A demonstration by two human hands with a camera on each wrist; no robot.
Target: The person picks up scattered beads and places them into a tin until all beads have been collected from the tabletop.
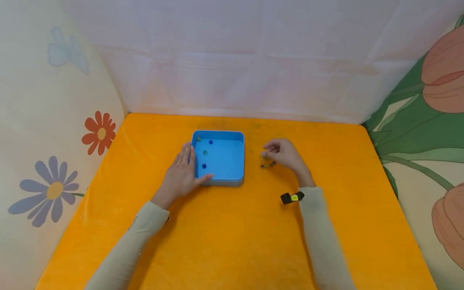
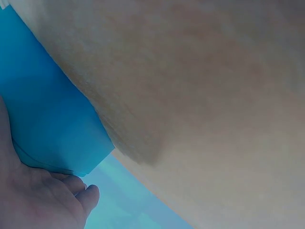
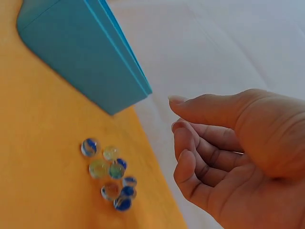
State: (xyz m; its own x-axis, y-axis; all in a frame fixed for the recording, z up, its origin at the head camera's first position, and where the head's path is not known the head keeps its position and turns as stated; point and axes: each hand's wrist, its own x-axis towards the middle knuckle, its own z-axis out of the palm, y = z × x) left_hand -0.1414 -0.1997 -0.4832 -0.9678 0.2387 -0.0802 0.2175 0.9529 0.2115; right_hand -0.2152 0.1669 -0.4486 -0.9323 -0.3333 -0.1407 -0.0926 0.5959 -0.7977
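A square blue box (image 1: 224, 161) without a lid stands on the table, with several glass marbles (image 1: 205, 152) lying toward its left side. My left hand (image 1: 180, 173) rests against the box's left wall, its fingers straight and the thumb across the near rim. In the left wrist view, the hand's own skin hides most of the scene beside the blue wall (image 2: 57, 109). To the right of the box, my right hand (image 1: 284, 154) hovers with loosely curled fingers; no object shows between its thumb and fingers. Below it, a cluster of blue, yellowish and clear marbles (image 3: 116, 170) lies on the cloth.
An orange cloth (image 1: 224, 237) covers the table. Behind it hangs a white sheet (image 1: 232, 60), with flower-printed panels at the left and right. A black strap piece with a yellow mark (image 1: 293, 197) sticks out at the right wrist.
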